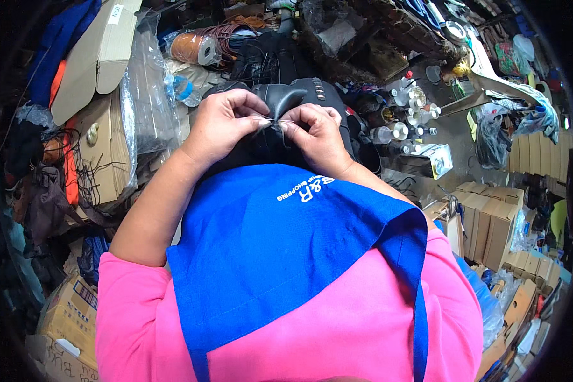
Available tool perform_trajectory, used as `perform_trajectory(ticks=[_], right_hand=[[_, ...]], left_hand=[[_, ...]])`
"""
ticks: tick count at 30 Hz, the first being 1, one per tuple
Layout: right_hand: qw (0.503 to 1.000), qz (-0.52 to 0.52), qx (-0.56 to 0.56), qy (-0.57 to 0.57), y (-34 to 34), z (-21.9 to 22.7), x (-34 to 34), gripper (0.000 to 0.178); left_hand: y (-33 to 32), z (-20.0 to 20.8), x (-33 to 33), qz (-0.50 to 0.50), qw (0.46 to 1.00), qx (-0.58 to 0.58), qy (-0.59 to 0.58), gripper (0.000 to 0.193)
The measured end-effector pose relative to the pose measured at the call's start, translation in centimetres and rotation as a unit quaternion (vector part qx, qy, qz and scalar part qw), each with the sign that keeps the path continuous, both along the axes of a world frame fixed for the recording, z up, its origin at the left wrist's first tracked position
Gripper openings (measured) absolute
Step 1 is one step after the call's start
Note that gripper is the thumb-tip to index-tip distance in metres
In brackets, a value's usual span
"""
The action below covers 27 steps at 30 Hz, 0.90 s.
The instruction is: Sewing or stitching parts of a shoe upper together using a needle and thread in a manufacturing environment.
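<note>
Both hands meet over my lap, above the blue apron (267,223). Thumb and fingers of my left hand (223,124) pinch a thin, light thread. My right hand (318,134) pinches the thread from the other side, its fingertips close to the left ones. Just beyond the fingertips, a smooth black leather piece (282,99) rises to a curved edge; its lower part is hidden by the hands. To its right, a dark surface carries a short row of pale marks like stitches (318,89). Whether the thread passes through the leather cannot be made out.
An orange spool (194,48) lies at the far left, near a blue-capped plastic bottle (184,90). Several bottles and jars (401,121) crowd the right, beside a rectangular can (433,160). Cardboard boxes (490,216) stand right; cardboard sheets (95,63) lean left.
</note>
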State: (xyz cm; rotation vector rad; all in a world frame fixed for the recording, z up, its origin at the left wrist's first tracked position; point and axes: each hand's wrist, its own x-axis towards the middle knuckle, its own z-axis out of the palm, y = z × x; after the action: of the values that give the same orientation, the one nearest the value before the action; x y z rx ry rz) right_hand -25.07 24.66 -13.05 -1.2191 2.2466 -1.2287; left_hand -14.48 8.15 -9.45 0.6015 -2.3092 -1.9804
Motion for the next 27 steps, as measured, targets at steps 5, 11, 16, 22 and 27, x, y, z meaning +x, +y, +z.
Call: perform_trajectory(ticks=[5, 11, 16, 22, 27], right_hand=[[0.992, 0.035, -0.068, 0.102, 0.1, 0.8, -1.0, 0.007], [0.984, 0.109, -0.016, 0.139, 1.0, 1.9, -3.2, 0.009], [0.985, 0.093, 0.097, 0.106, 1.8, 2.6, -3.6, 0.011], [0.94, 0.199, 0.179, 0.211, 0.3, 3.2, -2.8, 0.014], [0.906, 0.224, 0.227, 0.278, -1.3, 3.1, -2.4, 0.013]], left_hand=[[-0.1, 0.4, -0.6, -0.054, 0.994, -0.075, 0.054, 0.011], [-1.3, -0.9, -0.6, -0.073, 0.988, -0.069, 0.121, 0.008], [-1.9, -0.8, -0.1, -0.103, 0.983, -0.143, 0.042, 0.011], [-0.3, 0.2, -0.5, -0.188, 0.888, -0.418, 0.03, 0.011], [-0.1, 0.2, -0.9, -0.227, 0.825, -0.517, -0.004, 0.008]])
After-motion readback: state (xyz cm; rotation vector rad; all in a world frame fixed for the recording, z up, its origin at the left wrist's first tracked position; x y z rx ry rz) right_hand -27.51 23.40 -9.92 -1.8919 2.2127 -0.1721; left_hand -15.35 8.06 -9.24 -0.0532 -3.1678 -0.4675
